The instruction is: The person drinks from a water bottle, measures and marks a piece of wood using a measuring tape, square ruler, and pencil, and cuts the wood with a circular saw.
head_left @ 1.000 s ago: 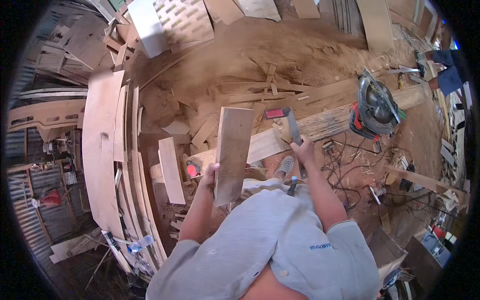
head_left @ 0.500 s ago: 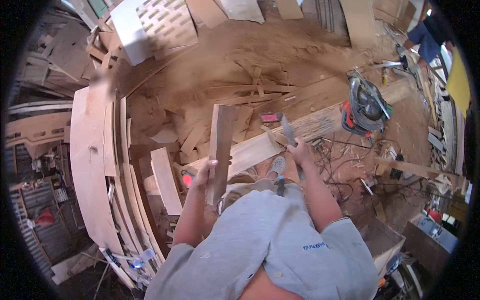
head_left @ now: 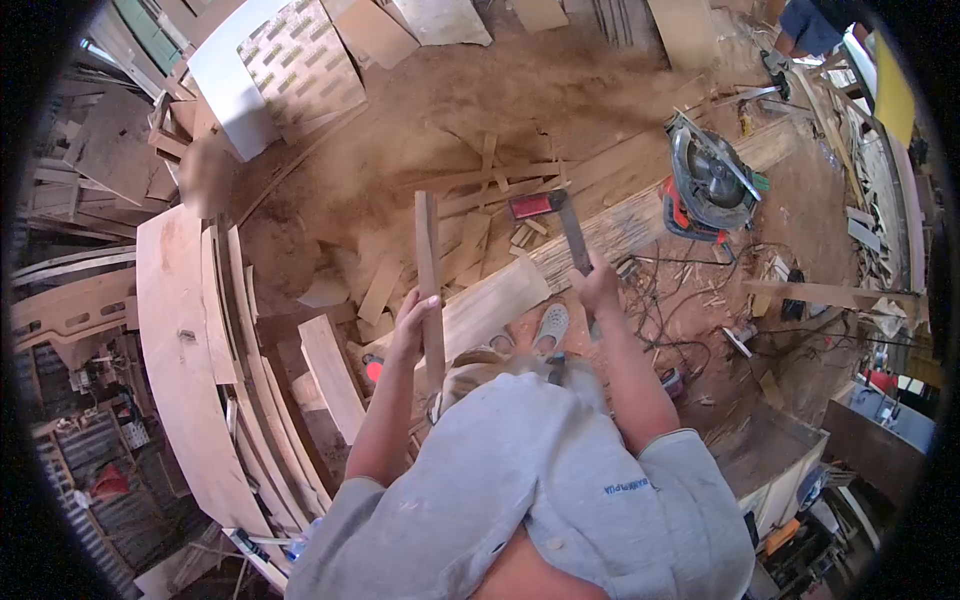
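Observation:
A wooden board [head_left: 428,255] stands nearly upright in front of me, its narrow edge towards me. My left hand [head_left: 410,325] is closed around its lower part. In my right hand [head_left: 599,290] is a try square [head_left: 576,236], gripped by its metal blade. The square's red stock [head_left: 536,205] points left at the top, apart from the board. Below and behind both hands lies a thick plank [head_left: 505,300] on the ground. To the left of my left forearm leans a shorter light board [head_left: 331,375].
A circular saw [head_left: 712,180] sits on a long rough timber at the right, with cables [head_left: 655,290] on the ground nearby. Long boards [head_left: 185,340] are stacked on the left. Offcuts [head_left: 383,285] lie in the sawdust. Another person's legs [head_left: 808,30] show at the top right.
The board in my left hand has turned from showing its wide face to showing its narrow edge. The try square has risen and moved slightly left, its red stock now plainer in view.

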Motion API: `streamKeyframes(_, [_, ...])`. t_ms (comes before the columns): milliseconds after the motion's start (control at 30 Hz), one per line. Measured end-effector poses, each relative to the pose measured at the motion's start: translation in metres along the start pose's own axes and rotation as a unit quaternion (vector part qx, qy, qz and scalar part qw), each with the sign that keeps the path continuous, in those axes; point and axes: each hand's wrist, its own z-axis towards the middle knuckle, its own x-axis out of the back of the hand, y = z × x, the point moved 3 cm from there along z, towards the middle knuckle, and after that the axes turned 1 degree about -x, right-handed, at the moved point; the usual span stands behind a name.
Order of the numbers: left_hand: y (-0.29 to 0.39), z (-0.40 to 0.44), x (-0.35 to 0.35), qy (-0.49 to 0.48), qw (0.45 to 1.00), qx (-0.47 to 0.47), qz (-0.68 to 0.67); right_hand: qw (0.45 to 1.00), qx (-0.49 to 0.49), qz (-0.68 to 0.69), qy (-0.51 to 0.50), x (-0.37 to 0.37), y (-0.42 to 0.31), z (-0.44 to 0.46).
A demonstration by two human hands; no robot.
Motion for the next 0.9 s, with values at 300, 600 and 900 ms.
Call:
streamKeyframes(300, [-0.027,0.018,-0.061,0.224,0.961,0.014,-0.162,0.995,-0.004,-0.051,0.091,0.012,0.024,-0.063])
streamKeyframes(600, [-0.085,0.012,-0.077,0.176,0.942,0.183,-0.220,0.998,0.007,0.030,0.056,0.008,0.030,-0.095])
streamKeyframes(900, [-0.091,0.020,-0.115,0.217,0.934,0.181,-0.217,0.992,0.104,-0.016,0.063,-0.014,0.041,-0.081])
